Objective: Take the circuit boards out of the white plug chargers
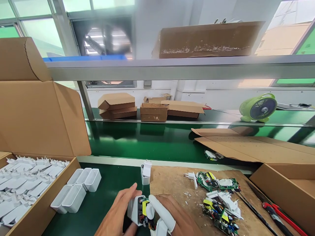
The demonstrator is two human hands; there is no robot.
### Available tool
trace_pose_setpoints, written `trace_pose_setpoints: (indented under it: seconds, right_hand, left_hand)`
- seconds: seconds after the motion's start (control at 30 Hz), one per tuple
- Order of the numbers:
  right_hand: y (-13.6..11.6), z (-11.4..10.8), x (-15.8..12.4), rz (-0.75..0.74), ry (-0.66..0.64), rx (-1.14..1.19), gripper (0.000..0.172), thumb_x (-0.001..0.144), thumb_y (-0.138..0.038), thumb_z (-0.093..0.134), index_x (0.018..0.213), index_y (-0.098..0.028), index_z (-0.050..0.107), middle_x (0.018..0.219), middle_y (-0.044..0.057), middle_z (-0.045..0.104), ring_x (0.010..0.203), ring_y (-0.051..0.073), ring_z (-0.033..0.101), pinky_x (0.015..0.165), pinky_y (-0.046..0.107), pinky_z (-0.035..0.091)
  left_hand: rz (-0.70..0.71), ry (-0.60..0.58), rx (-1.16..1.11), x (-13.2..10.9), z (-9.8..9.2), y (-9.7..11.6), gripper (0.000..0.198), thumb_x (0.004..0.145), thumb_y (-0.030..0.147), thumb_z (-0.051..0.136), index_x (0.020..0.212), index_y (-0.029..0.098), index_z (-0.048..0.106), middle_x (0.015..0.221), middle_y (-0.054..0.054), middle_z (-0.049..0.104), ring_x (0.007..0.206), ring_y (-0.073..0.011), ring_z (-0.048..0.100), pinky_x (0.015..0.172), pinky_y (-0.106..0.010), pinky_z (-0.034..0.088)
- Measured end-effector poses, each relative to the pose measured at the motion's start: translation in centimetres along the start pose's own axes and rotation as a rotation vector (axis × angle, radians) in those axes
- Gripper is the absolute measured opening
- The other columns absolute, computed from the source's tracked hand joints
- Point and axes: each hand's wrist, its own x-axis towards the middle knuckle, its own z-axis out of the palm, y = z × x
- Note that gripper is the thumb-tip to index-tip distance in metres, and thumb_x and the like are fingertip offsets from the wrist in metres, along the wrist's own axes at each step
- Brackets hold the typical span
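Note:
My left hand [118, 211] is closed around a white plastic charger case [133, 211]. A circuit board [144, 209] with yellow-wrapped and black components sits at the case's right-hand opening; I cannot tell how far inside it goes. My right hand [180, 214], its index finger in a white finger cover [162, 211], grips the board's right end beside a white plastic piece [161, 227]. The right fingertips are partly hidden. Just beyond my hands stands another white case [145, 173], upright at the edge of a brown board [169, 183].
Circuit boards [221, 213] and a white plug piece [192, 178] lie on the brown board. Near them are a black rod [256, 213] and red-handled pliers [273, 209]. White cases [76, 196] and a carton of white parts [66, 172] stand left. An open carton [283, 186] sits right.

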Motion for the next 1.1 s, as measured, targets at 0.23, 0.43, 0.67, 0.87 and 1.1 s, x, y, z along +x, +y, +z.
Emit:
trace_pose_setpoints:
  seconds: [0.23, 0.43, 0.67, 0.87, 1.1]
  right_hand:
    - [0.2, 0.4, -0.3, -0.023, 0.049, 0.026, 0.088, 0.083, -0.01, 0.052, 0.164, -0.024, 0.023, 0.141, 0.015, 0.063, 0.123, 0.028, 0.065, 0.098, 0.037, 0.059]
    - [0.3, 0.7, -0.2, -0.046, 0.086, -0.009, 0.091, 0.077, -0.008, 0.054, 0.164, -0.021, 0.027, 0.138, 0.014, 0.067, 0.119, 0.027, 0.067, 0.096, 0.033, 0.06]
    - [0.3, 1.4, 0.0, -0.126, 0.204, -0.057, 0.08, 0.085, -0.011, 0.045, 0.163, -0.018, 0.028, 0.132, 0.015, 0.07, 0.114, 0.028, 0.069, 0.09, 0.035, 0.061]
    - [-0.2, 0.8, 0.6, -0.086, 0.118, -0.054, 0.09, 0.077, -0.012, 0.051, 0.163, -0.021, 0.026, 0.131, 0.013, 0.071, 0.108, 0.028, 0.071, 0.086, 0.033, 0.063]
    - [0.2, 1.5, 0.1, -0.038, 0.032, -0.061, 0.095, 0.069, -0.01, 0.053, 0.161, -0.02, 0.029, 0.135, 0.014, 0.068, 0.111, 0.031, 0.07, 0.086, 0.035, 0.062]
  left_hand:
    - [-0.012, -0.002, -0.033, 0.1, -0.3, -0.4, 0.073, 0.102, 0.011, 0.046, 0.166, 0.036, 0.023, 0.153, -0.014, 0.054, 0.142, -0.0275, 0.056, 0.114, -0.043, 0.054]
    - [0.021, -0.003, -0.044, 0.2, -0.5, -0.6, 0.073, 0.102, 0.011, 0.048, 0.166, 0.036, 0.023, 0.153, -0.013, 0.057, 0.144, -0.0275, 0.053, 0.118, -0.044, 0.051]
    - [0.049, -0.034, -0.038, 0.2, -0.7, -0.5, 0.079, 0.099, 0.007, 0.049, 0.167, 0.035, 0.02, 0.154, -0.014, 0.056, 0.147, -0.0279, 0.05, 0.12, -0.047, 0.049]
    - [0.071, -0.016, -0.032, 0.4, -0.8, 0.0, 0.085, 0.096, 0.002, 0.05, 0.167, 0.038, 0.02, 0.153, -0.011, 0.057, 0.145, -0.0264, 0.053, 0.118, -0.044, 0.05]
    - [0.06, -0.055, -0.014, 0.3, -1.1, 0.2, 0.085, 0.097, 0.003, 0.05, 0.166, 0.04, 0.019, 0.155, -0.011, 0.054, 0.145, -0.0252, 0.054, 0.119, -0.041, 0.049]
